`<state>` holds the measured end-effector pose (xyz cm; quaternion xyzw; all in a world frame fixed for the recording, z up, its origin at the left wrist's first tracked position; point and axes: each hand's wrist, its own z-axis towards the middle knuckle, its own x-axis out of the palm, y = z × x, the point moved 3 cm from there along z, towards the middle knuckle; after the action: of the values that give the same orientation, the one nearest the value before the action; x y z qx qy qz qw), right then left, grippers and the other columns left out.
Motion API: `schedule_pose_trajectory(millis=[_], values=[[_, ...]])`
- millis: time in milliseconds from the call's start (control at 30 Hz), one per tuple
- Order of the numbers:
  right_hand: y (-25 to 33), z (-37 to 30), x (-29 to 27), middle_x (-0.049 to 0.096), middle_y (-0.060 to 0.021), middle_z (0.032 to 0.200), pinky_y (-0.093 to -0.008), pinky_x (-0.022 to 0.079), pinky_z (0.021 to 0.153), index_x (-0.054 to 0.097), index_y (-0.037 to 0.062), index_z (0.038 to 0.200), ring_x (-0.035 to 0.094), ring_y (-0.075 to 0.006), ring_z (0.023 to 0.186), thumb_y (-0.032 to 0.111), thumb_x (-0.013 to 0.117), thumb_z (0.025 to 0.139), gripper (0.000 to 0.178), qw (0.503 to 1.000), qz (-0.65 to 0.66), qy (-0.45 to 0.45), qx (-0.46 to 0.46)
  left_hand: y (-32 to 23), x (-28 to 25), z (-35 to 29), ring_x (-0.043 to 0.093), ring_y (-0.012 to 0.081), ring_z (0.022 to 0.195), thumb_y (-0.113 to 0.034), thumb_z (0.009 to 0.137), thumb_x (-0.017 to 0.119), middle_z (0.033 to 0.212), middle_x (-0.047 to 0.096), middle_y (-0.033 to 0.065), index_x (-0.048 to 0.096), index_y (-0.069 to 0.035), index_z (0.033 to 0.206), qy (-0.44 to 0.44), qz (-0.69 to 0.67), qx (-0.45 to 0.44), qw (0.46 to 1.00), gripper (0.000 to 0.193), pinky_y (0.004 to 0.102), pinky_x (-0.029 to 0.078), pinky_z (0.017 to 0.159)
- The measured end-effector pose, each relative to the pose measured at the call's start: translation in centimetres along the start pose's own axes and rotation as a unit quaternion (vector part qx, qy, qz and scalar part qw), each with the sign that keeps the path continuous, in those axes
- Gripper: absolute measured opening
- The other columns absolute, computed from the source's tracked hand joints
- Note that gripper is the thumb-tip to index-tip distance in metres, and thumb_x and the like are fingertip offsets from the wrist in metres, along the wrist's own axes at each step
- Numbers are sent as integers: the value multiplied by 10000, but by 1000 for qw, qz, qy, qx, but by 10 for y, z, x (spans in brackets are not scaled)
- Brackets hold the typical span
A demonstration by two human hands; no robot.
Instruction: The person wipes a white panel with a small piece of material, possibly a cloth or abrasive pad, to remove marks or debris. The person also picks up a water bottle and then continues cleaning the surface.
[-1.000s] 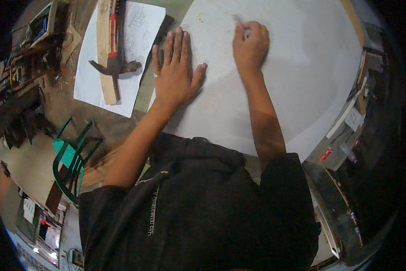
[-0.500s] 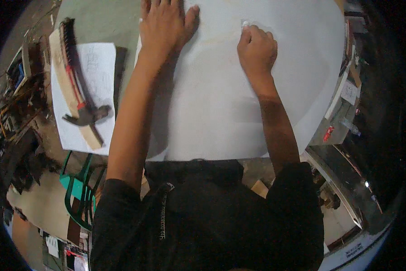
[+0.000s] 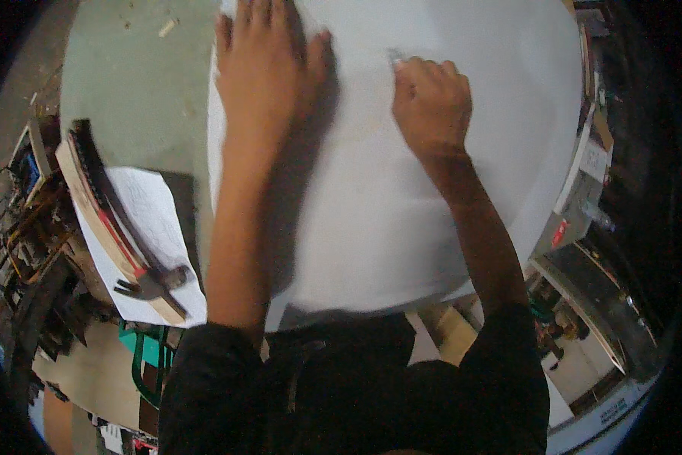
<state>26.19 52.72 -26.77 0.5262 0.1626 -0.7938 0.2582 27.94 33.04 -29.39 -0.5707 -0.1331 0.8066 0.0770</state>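
Note:
A large white sheet or board [image 3: 363, 250] covers most of the table in front of me. My left hand [image 3: 269, 76] lies flat on its left part, fingers stretched forward and thumb spread to the right. To the right of it, my right hand [image 3: 434, 98] is closed in a pinch, low over the white surface. Something small and pale, with a greyish patch beside it, shows at the thumb and fingertip; its kind is too blurred to tell.
Left of the sheet, a claw hammer [image 3: 151, 287] with a red and black handle lies along a wooden strip [image 3: 90, 201] on white paper [image 3: 147, 197]. The table top [image 3: 140, 83] is greenish. A green chair [image 3: 140, 345] stands below left. Clutter lines the right side, including a small red object [image 3: 560, 233].
The whole view has shifted, so the hammer, wooden strip and paper sit lower. My right hand remains in its pinch and shows slightly lower; my left hand stays flat on the white surface.

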Motion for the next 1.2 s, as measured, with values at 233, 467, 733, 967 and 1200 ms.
schedule_pose_trajectory(millis=[233,467,733,967,1200], values=[[-27,69,33,611,-88,789,-402,470,694,642,60,845,582,-288,797,210,633,886,155,987,68,-8,148,3,-8,13,617,333,1062,-231,803,652,1057,669,179,666,-3,993,-166,-187,-107,962,298,475,404,1015],[-29,107,49,626,-97,866,-378,492,728,656,54,850,601,-277,840,129,687,831,84,958,228,-50,165,0,-15,9,544,236,484,-111,689,725,582,569,70,599,-40,690,-187,-304,-182,916,146,315,433,481],[30,129,65,594,-88,782,-323,473,605,645,16,797,592,-239,666,1,700,775,61,947,320,-32,12,13,-28,4,378,149,408,-106,725,661,516,415,58,464,-21,625,-205,-359,-163,896,237,275,312,404],[51,143,74,605,-101,768,-336,489,625,639,23,773,613,-275,691,-70,636,772,93,945,323,-29,-42,59,-30,-8,501,168,539,-248,893,501,618,502,74,509,-18,699,-345,-536,-290,713,302,279,413,490],[57,158,73,544,-156,735,-357,457,564,599,-33,730,575,-300,648,-113,625,738,85,910,412,-16,-38,75,-31,-10,549,221,598,-311,973,359,700,549,122,557,14,875,-370,-531,-409,643,393,333,499,598]])
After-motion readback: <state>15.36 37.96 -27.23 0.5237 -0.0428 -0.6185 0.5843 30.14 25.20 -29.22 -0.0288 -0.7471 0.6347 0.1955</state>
